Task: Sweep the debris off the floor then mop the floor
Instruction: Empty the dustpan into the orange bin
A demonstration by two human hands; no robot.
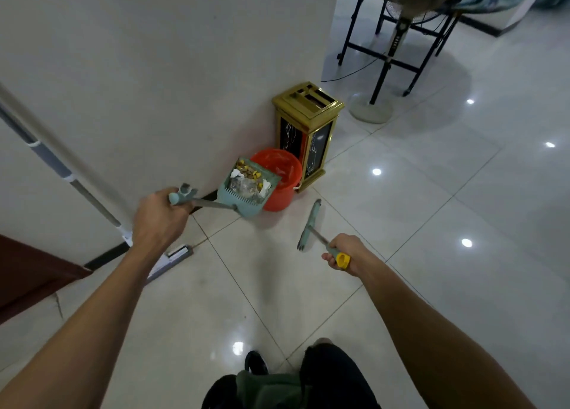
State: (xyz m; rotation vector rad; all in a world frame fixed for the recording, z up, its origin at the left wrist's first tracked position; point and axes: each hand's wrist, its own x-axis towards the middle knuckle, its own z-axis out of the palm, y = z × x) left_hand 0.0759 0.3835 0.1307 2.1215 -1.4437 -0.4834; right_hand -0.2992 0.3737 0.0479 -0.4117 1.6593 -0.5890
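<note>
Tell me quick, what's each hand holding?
Left hand: grips the dustpan handle.
Right hand: grips the broom handle.

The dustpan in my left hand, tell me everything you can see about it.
The dustpan looks like pale teal plastic, with a comb of teeth along one edge and a long thin handle ending in a teal grip with a clip. The left hand grips that end. The pan is lifted and tilted beside the red bucket, overlapping its rim in the picture. It is loaded with debris: yellow and brown bits, white paper scraps and crumpled clear wrapping.
</note>
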